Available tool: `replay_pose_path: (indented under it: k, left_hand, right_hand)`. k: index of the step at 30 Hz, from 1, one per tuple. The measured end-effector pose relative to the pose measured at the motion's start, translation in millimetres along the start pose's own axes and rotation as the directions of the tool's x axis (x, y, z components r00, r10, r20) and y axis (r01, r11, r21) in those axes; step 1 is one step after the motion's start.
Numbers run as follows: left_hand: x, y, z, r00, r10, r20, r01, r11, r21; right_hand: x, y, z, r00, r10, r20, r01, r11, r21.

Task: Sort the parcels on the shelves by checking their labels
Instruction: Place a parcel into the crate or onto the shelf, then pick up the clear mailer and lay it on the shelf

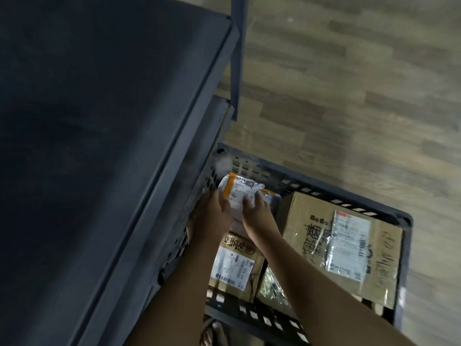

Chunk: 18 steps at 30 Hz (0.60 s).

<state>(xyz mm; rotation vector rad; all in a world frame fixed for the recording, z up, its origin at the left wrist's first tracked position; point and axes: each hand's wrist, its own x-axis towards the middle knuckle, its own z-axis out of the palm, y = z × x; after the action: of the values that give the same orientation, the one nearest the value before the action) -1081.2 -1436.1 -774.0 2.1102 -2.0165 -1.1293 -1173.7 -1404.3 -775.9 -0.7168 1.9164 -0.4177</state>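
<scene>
Both hands grip 1 soft white-and-orange parcel (240, 193): the left hand (214, 217) curls round its left edge, and the right hand (257, 212) curls over its right side. The parcel sits label-up in the far left corner of a dark plastic crate (252, 314), its long axis running roughly away from the person. Also in the crate lie a large cardboard box (306, 221) and a smaller cardboard box (233, 263), with a dark metal shelf (99, 121) just left.

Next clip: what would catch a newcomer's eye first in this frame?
The left hand and right hand hold a white and orange soft parcel at the far left corner of a dark slotted crate on the wood floor. Beside it in the crate lies a large cardboard box with a shiny label; a dark shelf fills the picture's left.
</scene>
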Motion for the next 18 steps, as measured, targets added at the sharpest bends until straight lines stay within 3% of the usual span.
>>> replay_pose_path:
  k: [3, 7, 13, 18]
  left_hand:
    - [-38.6, 10.1, -32.4, 0.998, -0.012, -0.066, 0.013, 1.000, 0.021]
    - [-82.2, 40.7, -94.1, 0.994, -0.018, -0.109, 0.027, 0.997, 0.077]
    - [-146.0, 88.2, -181.4, 0.996, -0.035, -0.079, 0.024, 0.990, -0.142]
    - [-232.8, 121.5, -245.7, 0.994, -0.043, -0.101, 0.007, 0.945, -0.326]
  right_hand:
    - [-46.9, -13.3, -22.4, 0.994, -0.093, -0.062, 0.098, 0.992, 0.077]
    - [-97.7, -45.7, -49.7, 0.975, -0.223, -0.021, 0.223, 0.965, 0.140]
    - [-194.9, -135.9, -90.2, 0.945, -0.319, 0.070, 0.296, 0.928, 0.228]
    - [-280.2, -193.9, -130.7, 0.890, -0.429, 0.157, 0.419, 0.903, 0.092]
